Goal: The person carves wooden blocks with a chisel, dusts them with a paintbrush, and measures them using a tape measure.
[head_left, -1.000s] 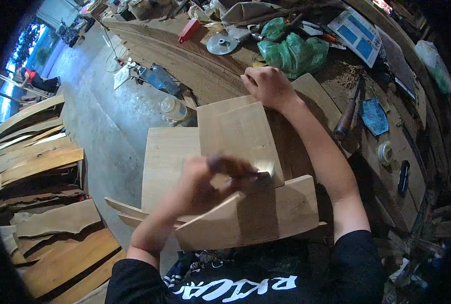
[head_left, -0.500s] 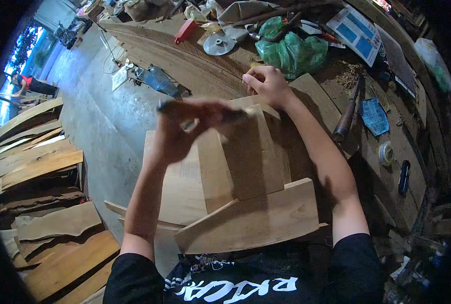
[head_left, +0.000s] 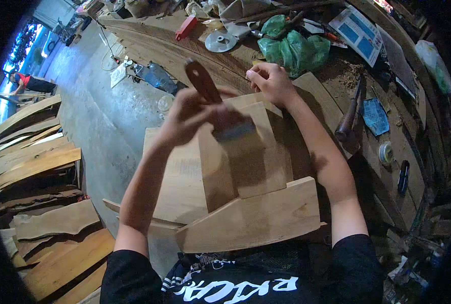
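The left hand (head_left: pixel 192 115) has its fingers closed around the brush (head_left: pixel 203 83), whose wooden handle tilts up toward the far left and whose blurred bristles are over the small board (head_left: pixel 258 162); whether they touch it cannot be told. The right hand (head_left: pixel 272 85) is at the far end of the boards, its fingers curled, and whether they grip anything cannot be told. The curved board (head_left: pixel 251 220) lies at the near end of the small board, and the wide board (head_left: pixel 177 175) to the left. Beyond the right hand, the green bag (head_left: pixel 299 53) is on the table (head_left: pixel 185 48), with the metal disc (head_left: pixel 221 41) left of it. The wooden-handled tool (head_left: pixel 346 124) lies to the right, beside the blue paper (head_left: pixel 376 116).
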Demonstrator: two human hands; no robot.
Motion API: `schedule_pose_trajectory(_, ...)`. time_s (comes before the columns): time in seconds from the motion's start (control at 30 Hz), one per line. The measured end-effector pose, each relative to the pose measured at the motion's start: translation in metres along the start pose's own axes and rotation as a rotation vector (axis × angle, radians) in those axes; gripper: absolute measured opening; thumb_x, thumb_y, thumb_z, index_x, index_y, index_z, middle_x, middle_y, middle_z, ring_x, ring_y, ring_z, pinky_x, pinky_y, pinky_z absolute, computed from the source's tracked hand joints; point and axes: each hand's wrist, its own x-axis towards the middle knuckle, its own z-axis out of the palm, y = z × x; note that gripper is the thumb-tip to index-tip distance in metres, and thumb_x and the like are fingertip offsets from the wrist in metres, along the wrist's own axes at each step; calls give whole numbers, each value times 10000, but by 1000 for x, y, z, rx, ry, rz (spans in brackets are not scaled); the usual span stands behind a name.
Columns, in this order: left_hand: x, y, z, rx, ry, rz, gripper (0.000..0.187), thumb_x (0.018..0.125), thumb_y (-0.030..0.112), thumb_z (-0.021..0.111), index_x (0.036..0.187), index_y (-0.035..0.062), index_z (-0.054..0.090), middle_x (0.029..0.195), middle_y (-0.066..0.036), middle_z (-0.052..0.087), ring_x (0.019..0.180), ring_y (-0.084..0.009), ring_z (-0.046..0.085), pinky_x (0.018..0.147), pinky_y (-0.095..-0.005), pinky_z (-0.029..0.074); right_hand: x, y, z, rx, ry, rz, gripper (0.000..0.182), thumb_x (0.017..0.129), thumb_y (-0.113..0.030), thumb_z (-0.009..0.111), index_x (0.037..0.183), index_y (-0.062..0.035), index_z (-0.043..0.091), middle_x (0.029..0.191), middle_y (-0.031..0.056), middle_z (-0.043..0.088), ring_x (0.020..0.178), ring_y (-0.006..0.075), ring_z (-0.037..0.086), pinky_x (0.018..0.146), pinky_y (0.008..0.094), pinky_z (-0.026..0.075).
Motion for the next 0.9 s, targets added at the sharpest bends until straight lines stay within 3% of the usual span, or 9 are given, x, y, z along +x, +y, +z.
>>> schedule_pose_trajectory(0.1,18,3,-16,33,92,129,327,1015,132,602,1309,-11,608,1115,-82,730,999,-123,678,842,-279,543,-1,-2,0,23,21,29,268,958,-246,642,858,0,670,698,46,678,638,98,655,612,282,526)
schedule_pose_trajectory(0.27,-12,16,14,617,62,203,295,931,-19,642,1218,22,696,1107,-58,742,1011,-104,669,890,-292,547,-2,-12,-5,21,64,28,245,949,-230,646,885,5,676,723,72,693,658,132,669,623,307,530)
schedule_pose_trajectory(0.3,-26,30,34,414,20,108,346,863,-78,663,1181,42,727,1125,-66,746,1039,-146,692,950,-321,535,-4,-12,-5,-24,117,-33,239,946,-227,648,892,4,679,741,84,697,671,148,674,632,314,533)
schedule_pose_trajectory(0.33,-35,35,44,452,-64,180,379,850,-75,663,1202,51,721,1196,-85,729,1126,-205,685,1000,-356,519,-5,-15,-6,-68,171,-95,234,943,-224,649,900,4,682,760,96,700,684,163,679,641,322,535)
schedule_pose_trajectory(0.43,-65,35,71,453,-183,158,413,805,6,737,1190,157,748,1276,-68,693,1248,-304,617,1070,-425,496,-10,-40,-16,-270,292,-333,228,913,-212,641,827,-6,686,814,156,703,833,329,684,776,435,534)
schedule_pose_trajectory(0.47,-74,36,74,426,-180,157,410,803,6,740,1183,157,751,1271,-71,695,1243,-311,620,1067,-429,499,-15,-53,-16,-182,241,-278,261,924,-238,655,803,-7,668,845,166,695,878,346,662,814,445,519)
schedule_pose_trajectory(0.57,-101,38,74,267,-86,145,304,840,29,734,1117,146,777,1241,-116,704,1152,-308,677,1010,-404,543,-34,-84,-17,-299,-37,-260,351,921,-343,680,1012,-4,668,999,180,671,897,313,670,764,400,548)
schedule_pose_trajectory(0.77,-134,28,62,69,387,283,247,892,53,717,1138,40,733,1157,-219,715,1096,-316,697,979,-414,543,-105,-171,12,-913,-160,-24,833,809,-592,732,1433,-108,467,1509,281,287,1156,471,544,798,498,593)
schedule_pose_trajectory(0.9,-156,21,51,175,542,314,291,894,125,737,1156,4,699,1182,-218,702,1141,-308,666,1017,-425,487,-127,-192,21,-1017,-326,69,972,737,-620,762,1498,-135,402,1554,282,226,1255,511,445,852,498,599)
